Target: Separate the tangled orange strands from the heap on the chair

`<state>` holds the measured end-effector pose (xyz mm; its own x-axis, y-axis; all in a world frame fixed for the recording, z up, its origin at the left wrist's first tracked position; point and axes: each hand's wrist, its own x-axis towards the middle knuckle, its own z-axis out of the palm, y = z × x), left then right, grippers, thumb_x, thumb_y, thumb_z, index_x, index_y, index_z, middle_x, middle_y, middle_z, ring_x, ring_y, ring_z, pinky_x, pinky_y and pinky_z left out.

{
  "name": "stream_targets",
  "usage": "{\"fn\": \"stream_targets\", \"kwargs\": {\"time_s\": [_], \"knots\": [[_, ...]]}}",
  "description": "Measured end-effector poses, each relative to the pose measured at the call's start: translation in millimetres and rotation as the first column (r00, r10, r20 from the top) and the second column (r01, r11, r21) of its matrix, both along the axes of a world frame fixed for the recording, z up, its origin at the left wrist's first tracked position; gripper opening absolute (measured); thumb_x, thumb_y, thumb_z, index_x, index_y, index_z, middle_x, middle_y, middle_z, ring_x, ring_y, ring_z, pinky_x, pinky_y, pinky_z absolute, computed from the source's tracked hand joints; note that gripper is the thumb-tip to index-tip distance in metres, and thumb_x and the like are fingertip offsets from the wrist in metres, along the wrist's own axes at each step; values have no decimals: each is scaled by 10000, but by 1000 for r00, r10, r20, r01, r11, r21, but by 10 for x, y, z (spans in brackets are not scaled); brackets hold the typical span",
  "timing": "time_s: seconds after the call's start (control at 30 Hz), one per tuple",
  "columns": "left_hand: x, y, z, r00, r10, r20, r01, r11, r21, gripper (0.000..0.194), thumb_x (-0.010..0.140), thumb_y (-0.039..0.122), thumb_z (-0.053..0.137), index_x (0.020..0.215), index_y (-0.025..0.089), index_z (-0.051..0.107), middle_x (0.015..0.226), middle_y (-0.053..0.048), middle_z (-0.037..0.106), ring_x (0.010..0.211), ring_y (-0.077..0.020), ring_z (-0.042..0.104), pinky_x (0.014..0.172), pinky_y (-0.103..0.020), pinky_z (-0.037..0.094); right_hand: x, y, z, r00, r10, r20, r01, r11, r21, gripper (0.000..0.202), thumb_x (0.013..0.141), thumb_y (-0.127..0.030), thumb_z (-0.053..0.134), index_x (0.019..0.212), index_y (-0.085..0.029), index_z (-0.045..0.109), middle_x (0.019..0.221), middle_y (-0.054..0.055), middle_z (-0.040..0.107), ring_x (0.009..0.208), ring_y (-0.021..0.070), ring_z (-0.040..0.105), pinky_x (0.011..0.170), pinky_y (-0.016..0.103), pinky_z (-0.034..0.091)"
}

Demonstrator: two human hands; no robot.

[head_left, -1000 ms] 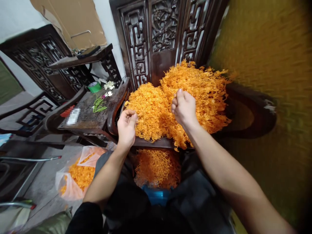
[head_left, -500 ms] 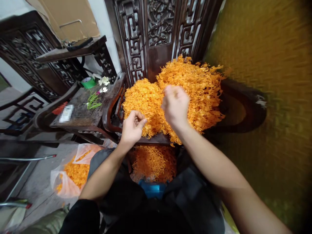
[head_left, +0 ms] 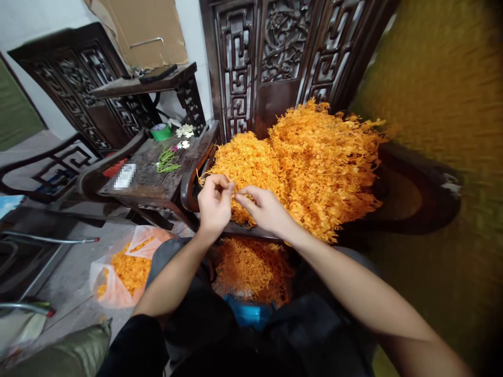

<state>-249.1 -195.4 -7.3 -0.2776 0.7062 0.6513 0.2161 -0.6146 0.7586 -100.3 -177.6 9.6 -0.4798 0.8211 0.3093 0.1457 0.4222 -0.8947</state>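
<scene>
On the near side of the orange flowers [head_left: 326,162], the left hand [head_left: 214,207] and right hand [head_left: 267,209] pinched thumb to finger, contents unclear; seemingly fine handling, next calling for steadiness.

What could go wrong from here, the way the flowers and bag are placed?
1. The orange flower heap reaches the seat's front edge, so a nudge from the right hand might spill some.
2. The open plastic bag sits beside the left leg; a shift could tip it.
3. Anything pinched in the left hand is too small to make out and might slip unnoticed.
</scene>
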Motion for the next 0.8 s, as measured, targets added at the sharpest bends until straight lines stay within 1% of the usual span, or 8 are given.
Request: {"fn": "stream_targets", "kwargs": {"time_s": [0.1,0.23,0.33,0.47,0.53,0.6,0.67,0.8], "knots": [[-173,17,188,989,142,39,-146,978,146,167,966,215,643,848,194,528,856,-7,565,806,-116,572,761,-275,488,-47,-298,49,987,106,123,-114,992,57,271,1007,-319,532,770,-210,607,719,5,613,679,160,553,654,307,423],[-615,93,463,853,379,358,-493,808,321,174,939,192,671,935,190,497,866,9,538,700,-84,527,675,-258,466,-54,-521,-58,897,383,219,-393,920,1,236,1020,-297,516,841,-212,642,827,40,695,767,178,647,720,315,494],[-717,46,462,861,386,331,-499,768,401,248,927,265,704,953,201,466,909,3,532,748,-99,566,696,-266,490,-62,-47,-138,919,176,353,-222,971,94,199,997,-263,520,872,-195,660,877,82,728,826,219,677,790,376,523],[-541,-101,267,915,375,147,-400,809,431,125,959,214,632,945,214,508,890,-9,529,891,-146,611,740,-288,523,-255,1098,-70,837,-218,502,39,939,342,252,974,-177,472,1101,-147,687,1051,147,739,948,269,682,888,433,512],[-450,-168,157,941,338,-25,-295,853,429,133,938,114,604,982,223,540,899,-16,582,916,-157,628,809,-329,548,-437,1560,-38,736,-389,554,78,862,501,348,1023,-254,408,1207,-109,665,1239,213,675,1057,314,655,937,467,489],[-382,-231,53,931,216,-294,-91,918,386,223,908,53,592,1042,229,564,928,-27,641,946,-171,655,864,-356,565,-624,1854,-58,635,-460,621,30,817,576,421,1047,-322,369,1241,-73,647,1311,258,614,1104,347,621,955,489,471],[-319,-302,-40,833,15,-552,170,944,283,261,899,44,569,1096,215,572,976,-52,686,959,-188,677,860,-357,580,-774,2009,-128,550,-452,702,-74,811,580,465,1046,-374,394,1250,-38,641,1349,284,575,1178,368,570,1008,497,437],[-144,-508,-198,547,-245,-800,509,857,86,236,889,93,510,1100,150,599,866,-67,681,790,-193,656,678,-340,543,-830,2106,-235,437,-430,790,-249,786,566,604,1035,-506,429,1435,-73,557,1495,254,484,1350,392,434,1135,530,315]]}}
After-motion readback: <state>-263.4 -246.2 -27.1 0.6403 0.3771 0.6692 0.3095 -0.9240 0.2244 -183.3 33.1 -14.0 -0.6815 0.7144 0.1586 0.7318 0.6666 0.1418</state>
